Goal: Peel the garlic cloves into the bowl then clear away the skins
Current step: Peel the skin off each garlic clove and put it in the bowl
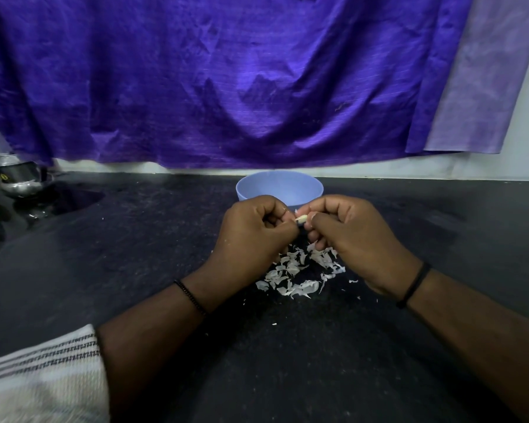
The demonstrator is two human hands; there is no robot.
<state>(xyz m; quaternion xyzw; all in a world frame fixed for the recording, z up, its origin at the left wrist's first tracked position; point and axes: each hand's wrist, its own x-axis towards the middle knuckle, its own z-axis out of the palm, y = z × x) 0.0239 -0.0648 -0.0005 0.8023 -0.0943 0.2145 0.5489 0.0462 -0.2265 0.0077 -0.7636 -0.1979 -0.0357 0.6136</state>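
Note:
A small pale garlic clove (301,219) sits between my two hands, just in front of the light blue bowl (306,187). My left hand (251,239) pinches the clove from the left with curled fingers. My right hand (355,236) pinches it from the right, fingers also curled. Below the hands a heap of white garlic skins (300,274) lies scattered on the dark counter (135,270). What the bowl holds is hidden by my hands.
A purple cloth (226,80) hangs on the wall behind the bowl. A metal pot (20,178) stands at the far left of the counter. A white striped cloth (40,377) covers the lower left corner.

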